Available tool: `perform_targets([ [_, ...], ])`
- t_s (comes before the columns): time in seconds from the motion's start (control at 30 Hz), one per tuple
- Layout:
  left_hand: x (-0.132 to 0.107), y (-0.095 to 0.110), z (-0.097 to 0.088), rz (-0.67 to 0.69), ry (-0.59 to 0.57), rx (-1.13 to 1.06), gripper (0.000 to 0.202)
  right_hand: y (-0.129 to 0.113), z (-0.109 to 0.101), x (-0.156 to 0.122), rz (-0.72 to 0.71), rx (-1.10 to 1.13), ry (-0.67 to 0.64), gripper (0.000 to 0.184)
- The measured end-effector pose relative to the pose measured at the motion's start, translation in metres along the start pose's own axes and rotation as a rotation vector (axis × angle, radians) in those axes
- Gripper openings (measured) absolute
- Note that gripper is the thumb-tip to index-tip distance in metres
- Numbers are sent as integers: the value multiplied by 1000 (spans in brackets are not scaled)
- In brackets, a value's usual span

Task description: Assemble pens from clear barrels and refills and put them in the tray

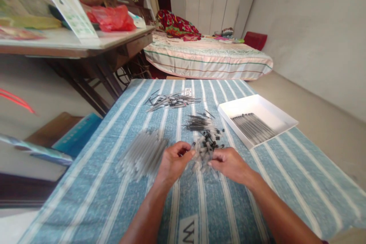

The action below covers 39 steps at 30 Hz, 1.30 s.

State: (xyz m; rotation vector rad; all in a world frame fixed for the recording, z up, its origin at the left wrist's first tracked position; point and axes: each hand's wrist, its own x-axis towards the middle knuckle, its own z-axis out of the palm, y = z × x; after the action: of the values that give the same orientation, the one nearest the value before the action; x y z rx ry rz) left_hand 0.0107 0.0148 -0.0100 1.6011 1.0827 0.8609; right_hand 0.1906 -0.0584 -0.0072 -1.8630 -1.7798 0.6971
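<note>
My left hand (176, 160) is closed in a pinch at the left side of a heap of small clear and black plastic pieces (210, 141). A small dark-ended bit shows by its fingertips, too blurred to name. On the heap's right side my right hand (230, 164) has its thumb and fingers pressed together; what they hold, if anything, is hidden. Just beyond the heap lies a bundle of thin dark rods (198, 122), like pen refills. Left of my left hand is a stack of translucent grey tubes (144, 152), like pen barrels.
A white open box (274, 118) at the right holds a row of grey pens (253, 126). Farther back lies a loose pile of thin dark and clear parts (174, 100). A blue striped cloth (114, 202) covers the table. A cluttered side table (114, 42) and a bed (211, 57) stand beyond.
</note>
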Motion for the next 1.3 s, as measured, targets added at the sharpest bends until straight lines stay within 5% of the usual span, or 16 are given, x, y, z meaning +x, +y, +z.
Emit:
perform_targets([
  [0.17,2,2,-2,-40,116,-141,16,-9,11,-21,14,-525,-147,19],
  [0.3,0,9,0,-104,106,-309,21,-8,17,-27,4,-562,-187,17],
  [0.4,-1,12,1,-133,121,-402,23,-3,17,-28,32,-415,-128,13],
  [0.5,-2,12,2,-128,144,-455,23,-1,19,-30,59,-19,-78,14],
  [0.6,-2,12,1,-125,154,-485,23,-4,23,-31,90,447,-133,16],
  [0.7,-2,12,1,-128,134,-521,22,-11,28,-29,184,678,-162,16],
  [1.3,-3,12,1,-128,125,-559,20,-15,37,-20,207,783,-104,15],
])
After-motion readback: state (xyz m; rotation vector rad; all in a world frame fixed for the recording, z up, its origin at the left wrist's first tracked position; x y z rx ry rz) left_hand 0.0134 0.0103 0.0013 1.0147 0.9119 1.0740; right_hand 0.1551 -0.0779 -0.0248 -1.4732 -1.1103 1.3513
